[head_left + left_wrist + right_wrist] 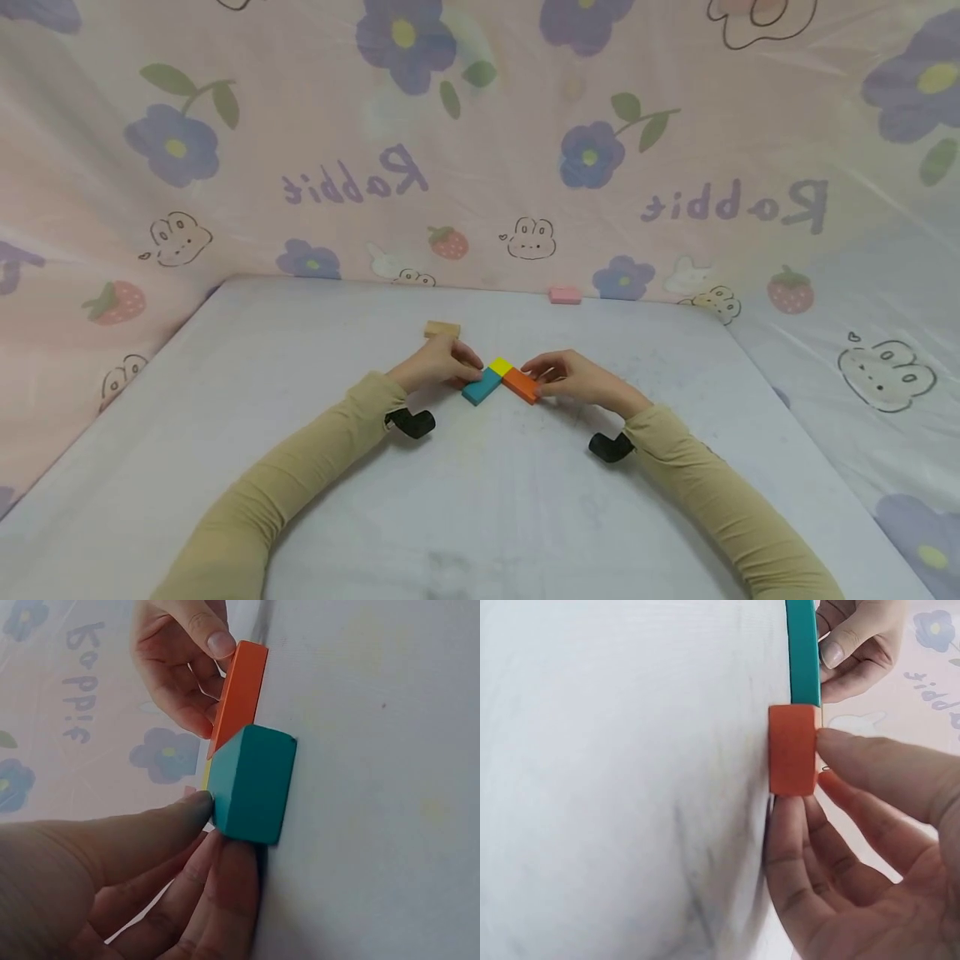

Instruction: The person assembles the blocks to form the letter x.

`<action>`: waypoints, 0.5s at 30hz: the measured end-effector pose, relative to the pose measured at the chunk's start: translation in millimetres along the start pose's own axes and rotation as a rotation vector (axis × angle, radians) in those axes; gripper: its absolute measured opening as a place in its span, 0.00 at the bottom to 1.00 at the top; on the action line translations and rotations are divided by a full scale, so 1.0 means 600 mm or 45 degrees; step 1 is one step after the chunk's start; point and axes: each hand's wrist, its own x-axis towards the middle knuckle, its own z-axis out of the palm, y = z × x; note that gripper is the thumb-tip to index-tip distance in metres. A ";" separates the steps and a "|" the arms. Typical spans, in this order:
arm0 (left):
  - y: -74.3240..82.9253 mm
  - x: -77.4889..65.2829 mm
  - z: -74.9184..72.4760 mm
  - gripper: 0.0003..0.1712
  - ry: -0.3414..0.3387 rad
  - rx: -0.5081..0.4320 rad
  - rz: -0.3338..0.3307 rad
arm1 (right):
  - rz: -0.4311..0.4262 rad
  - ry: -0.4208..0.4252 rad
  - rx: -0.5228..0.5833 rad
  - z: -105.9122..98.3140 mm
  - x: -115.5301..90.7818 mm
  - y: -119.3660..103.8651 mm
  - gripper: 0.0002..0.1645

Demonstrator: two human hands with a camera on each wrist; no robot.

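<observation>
Teal (481,387) and orange (521,386) blocks lie on the white surface in a V that opens toward me, with a yellow block (500,367) at its far point. My left hand (438,364) holds the teal block, thumb at its upper edge and fingers along its outer side. On the other side, my right hand (577,379) holds the orange block between thumb and fingers. In the right wrist view, the orange block's end face (793,750) shows, with the thumb at its top edge. The yellow block is mostly hidden in the left wrist view.
A plain wooden block (442,328) lies just beyond my left hand. Farther back, a pink block (565,296) sits by the patterned cloth (487,158) that hangs behind the white table (495,500). Black wrist mounts (611,448) stick out below both cuffs.
</observation>
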 end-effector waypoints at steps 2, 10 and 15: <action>0.001 0.001 0.001 0.12 0.003 0.008 0.008 | -0.001 -0.001 0.000 -0.001 0.000 0.001 0.24; 0.002 0.001 0.002 0.10 0.020 0.029 0.005 | 0.022 -0.010 0.022 -0.003 0.001 -0.001 0.24; 0.003 -0.003 0.002 0.09 0.023 0.037 0.010 | 0.019 -0.016 0.017 -0.002 0.002 -0.002 0.24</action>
